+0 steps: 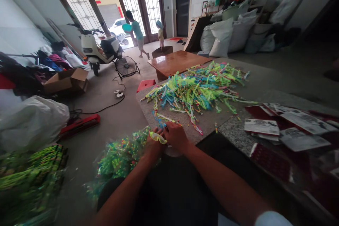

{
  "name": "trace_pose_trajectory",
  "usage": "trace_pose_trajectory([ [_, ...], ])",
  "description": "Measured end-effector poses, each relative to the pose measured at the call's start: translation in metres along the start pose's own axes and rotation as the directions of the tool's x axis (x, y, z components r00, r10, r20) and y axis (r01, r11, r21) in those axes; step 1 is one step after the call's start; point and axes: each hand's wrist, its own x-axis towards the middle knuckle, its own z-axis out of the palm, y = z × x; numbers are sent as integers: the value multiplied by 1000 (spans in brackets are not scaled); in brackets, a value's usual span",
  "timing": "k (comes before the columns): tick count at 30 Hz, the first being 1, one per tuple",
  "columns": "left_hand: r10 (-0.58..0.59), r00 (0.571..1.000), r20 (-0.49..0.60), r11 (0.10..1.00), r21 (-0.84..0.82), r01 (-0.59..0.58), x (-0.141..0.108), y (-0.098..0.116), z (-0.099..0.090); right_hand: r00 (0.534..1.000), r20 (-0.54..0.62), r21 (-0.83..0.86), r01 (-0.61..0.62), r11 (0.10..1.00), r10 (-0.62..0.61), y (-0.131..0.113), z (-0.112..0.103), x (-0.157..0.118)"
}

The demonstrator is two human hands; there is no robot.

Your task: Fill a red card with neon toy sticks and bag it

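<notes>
My left hand (153,145) is closed at the near edge of a grey speckled table (182,114). A small yellow plastic piece shaped like toy glasses (158,137) lies across its fingers. Pressed close against it, my right hand (177,136) is closed too, its fingertips by a blue plastic piece (160,123). What the right fingertips pinch is hidden. Beyond both hands spreads a heap of yellow-green, blue and white plastic toy pieces (182,91), some on beaded sticks. Below left of my left hand is a clear bag of similar colourful pieces (122,159).
Printed cards (261,127) and dark red packs (271,160) lie on the right. At left are bundled green packs (29,173), a cardboard box (66,81), a scooter (97,47) and a floor fan (126,66). Two people (137,31) are near the doorway.
</notes>
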Motion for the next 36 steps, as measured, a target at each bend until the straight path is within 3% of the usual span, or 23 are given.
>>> trace_pose_trajectory([
  [4, 39, 999, -2, 998, 44, -39, -3, -4, 6, 991, -8, -46, -132, 990, 132, 5, -18, 3],
  [7, 8, 999, -50, 1000, 14, -7, -5, -13, 16, 957, -30, -126, -290, 949, 289, 29, -38, 11],
  [9, -6, 998, -68, 1000, -6, 6, -6, -19, 21, 922, 27, -189, -376, 907, 387, 50, -51, 16],
  [12, -38, 995, -97, 999, -5, 38, -6, -24, 24, 881, 112, -266, -418, 868, 459, 70, -63, 18],
  [14, -42, 992, -117, 999, -6, 42, -7, -24, 22, 885, 68, -305, -421, 854, 460, 70, -65, 13],
  [16, -26, 990, -140, 999, -22, 23, -8, -21, 20, 917, 58, -311, -359, 880, 395, 62, -64, 4],
  [18, -4, 985, -170, 999, -45, -4, -8, -18, 18, 960, 178, -222, -176, 959, 217, 50, -59, -7],
  [20, 24, 980, -197, 997, -62, -37, -8, -16, 19, 947, 318, -25, 56, 998, -45, 39, -53, -18],
  [22, 46, 977, -210, 996, -70, -62, -8, -17, 21, 908, 358, 119, 189, 975, -220, 32, -45, -24],
  [28, -20, 984, -179, 998, -64, 9, -10, -23, 28, 908, 283, 93, 295, 951, -309, 32, -24, -26],
  [32, -40, 991, -125, 998, -43, 34, -11, -19, 24, 922, 111, 145, 353, 924, -370, 37, -7, -31],
  [36, -80, 990, -114, 996, -38, 77, -9, -8, 17, 942, -98, 270, 336, 902, -322, 39, 0, -29],
])
